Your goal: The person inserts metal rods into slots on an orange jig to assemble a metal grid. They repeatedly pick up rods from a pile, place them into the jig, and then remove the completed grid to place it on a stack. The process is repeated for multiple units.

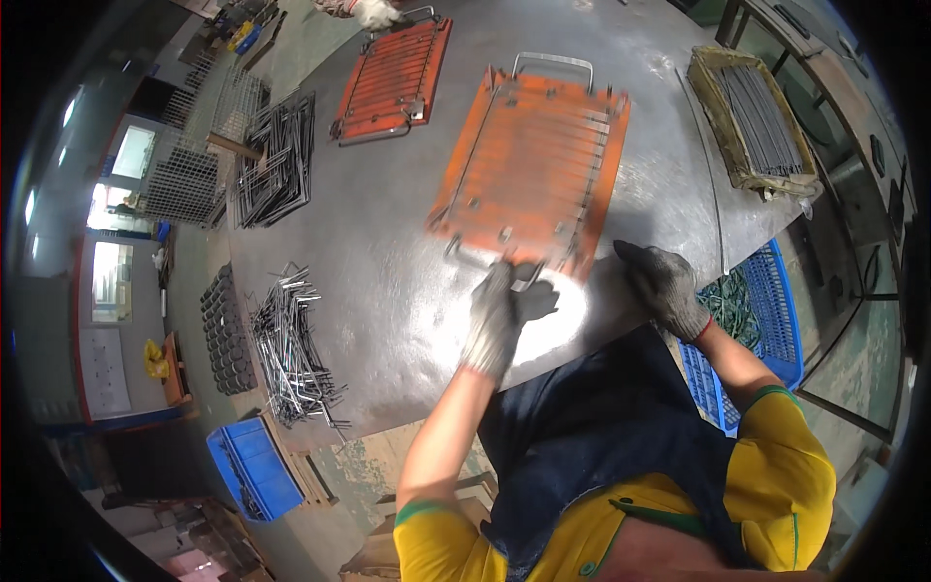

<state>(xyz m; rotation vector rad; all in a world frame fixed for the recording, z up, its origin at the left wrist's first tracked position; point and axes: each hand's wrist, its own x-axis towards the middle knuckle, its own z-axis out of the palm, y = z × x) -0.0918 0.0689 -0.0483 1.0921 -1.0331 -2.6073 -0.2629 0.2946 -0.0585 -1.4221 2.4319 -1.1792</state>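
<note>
An orange rectangular jig with a row of thin metal rods across it lies at the middle of the grey metal table, blurred. It has a metal loop handle at each end. My left hand, in a grey knit glove, is closed at the near handle of this jig, and its fingertips partly hide the handle. To the right of the jig, apart from it, my right hand, also gloved, is low over the table with its fingers stretched out and nothing visible in it.
A second orange jig lies far left, by a co-worker's gloved hand. Bent wire pieces and wire frames are piled along the left edge. A box of straight rods stands right; a blue crate sits below.
</note>
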